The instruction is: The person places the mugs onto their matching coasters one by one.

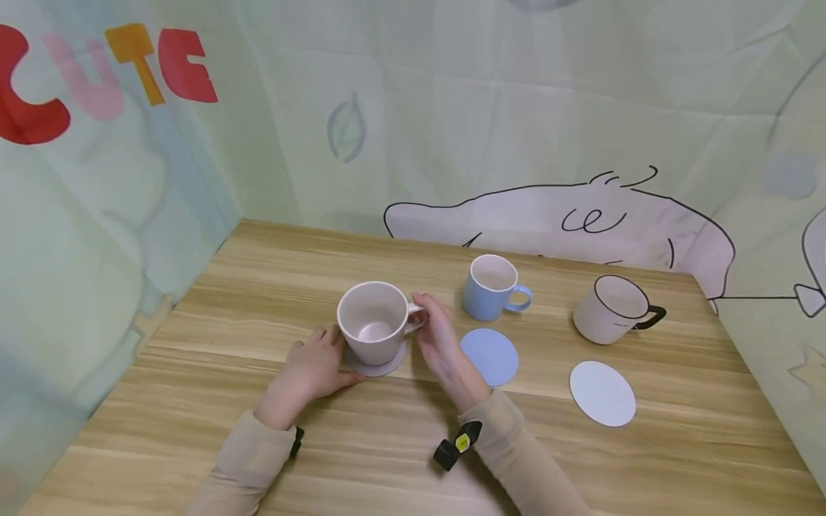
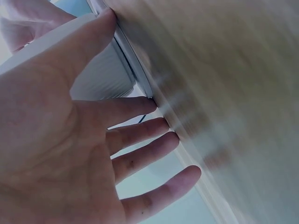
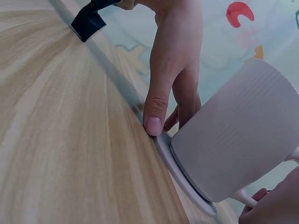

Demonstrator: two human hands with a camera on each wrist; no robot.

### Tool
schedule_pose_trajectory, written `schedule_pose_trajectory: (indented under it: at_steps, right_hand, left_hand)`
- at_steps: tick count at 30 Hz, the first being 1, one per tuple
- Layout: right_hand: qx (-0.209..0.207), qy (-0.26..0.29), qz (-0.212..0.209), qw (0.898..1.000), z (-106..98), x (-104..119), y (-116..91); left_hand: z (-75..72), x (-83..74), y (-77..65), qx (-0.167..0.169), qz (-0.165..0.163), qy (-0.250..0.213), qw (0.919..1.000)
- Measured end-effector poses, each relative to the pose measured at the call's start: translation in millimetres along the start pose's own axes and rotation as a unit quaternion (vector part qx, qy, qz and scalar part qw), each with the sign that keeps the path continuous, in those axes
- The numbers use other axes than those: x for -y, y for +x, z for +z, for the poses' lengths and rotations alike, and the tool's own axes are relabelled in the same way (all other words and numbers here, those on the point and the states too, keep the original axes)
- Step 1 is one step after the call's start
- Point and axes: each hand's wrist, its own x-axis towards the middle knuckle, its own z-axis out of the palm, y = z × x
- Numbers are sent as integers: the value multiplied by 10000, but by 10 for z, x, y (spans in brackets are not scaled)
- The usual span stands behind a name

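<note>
Left of the tabletop's middle: a grey mug [image 1: 374, 322] stands upright over a grey coaster [image 1: 377, 370], its wide mouth facing up and its inside visible down to the bottom.
Mug base: it meets the coaster's top, with a thin dark line between them in the right wrist view; whether the mug's full weight rests there, I cannot tell.
Left hand: the left hand [image 1: 315, 362] is spread wide beside the mug, thumb and forefinger tips touching the coaster's rim at separate spots, the other fingers fairly straight and fanned apart.
Right hand: the right hand [image 1: 440, 337] is closed narrowly on the mug handle [image 3: 245, 198], at the mug's right side.
Blue pair: a blue mug [image 1: 484, 299] stands upright to the right of the grey one, handle pointing right; a blue coaster [image 1: 490, 357] lies flat just in front of it, near the right wrist.
White pair: a white mug [image 1: 605, 315] with a dark rim and black handle stands farther right; a white coaster [image 1: 603, 393] lies flat in front of it, apart from the mug.
Sleeves: both forearms wear beige sleeves [image 1: 535, 459], with a black wrist device [image 1: 454, 446] by the right cuff.
Table and backdrop: the wood-grain table [image 1: 187, 416] meets a pale printed cloth [image 1: 290, 107] bearing colourful letters [image 1: 187, 64] at left.
</note>
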Motion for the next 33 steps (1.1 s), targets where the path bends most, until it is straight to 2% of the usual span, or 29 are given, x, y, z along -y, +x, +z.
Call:
schedule_pose_trajectory:
  at_steps: [6, 10, 15, 20, 23, 25, 28, 31, 33]
  right_hand:
    - [-78, -5, -5, 10000, -17, 5, 28]
    - [77, -158, 34, 9998, -54, 14, 46]
    - [485, -766, 35, 9959, -132, 47, 60]
    - [555, -1627, -153, 9850, -185, 77, 71]
    - [405, -2382, -388, 9696, -172, 94, 79]
    - [276, -2968, -639, 9524, -145, 114, 74]
    - [273, -3810, -1106, 9175, -120, 152, 49]
    - [449, -4546, -1563, 8757, -113, 175, 17]
    - [560, -4837, -1739, 8560, -111, 183, -6]
  left_hand:
    - [16, 14, 43, 13, 64, 63, 10000]
    - [24, 10, 63, 25, 83, 66, 9999]
    - [31, -16, 77, 53, 71, 34, 10000]
    - [37, -31, 72, 32, 92, -25, 9999]
    - [16, -30, 51, 4, 87, -56, 9999]
    - [1, -27, 42, -13, 77, -56, 10000]
    - [-14, -23, 35, 9, 71, -35, 10000]
    - [-11, -17, 22, 37, 46, -66, 10000]
    - [-2, -9, 12, 41, 28, -90, 9999]
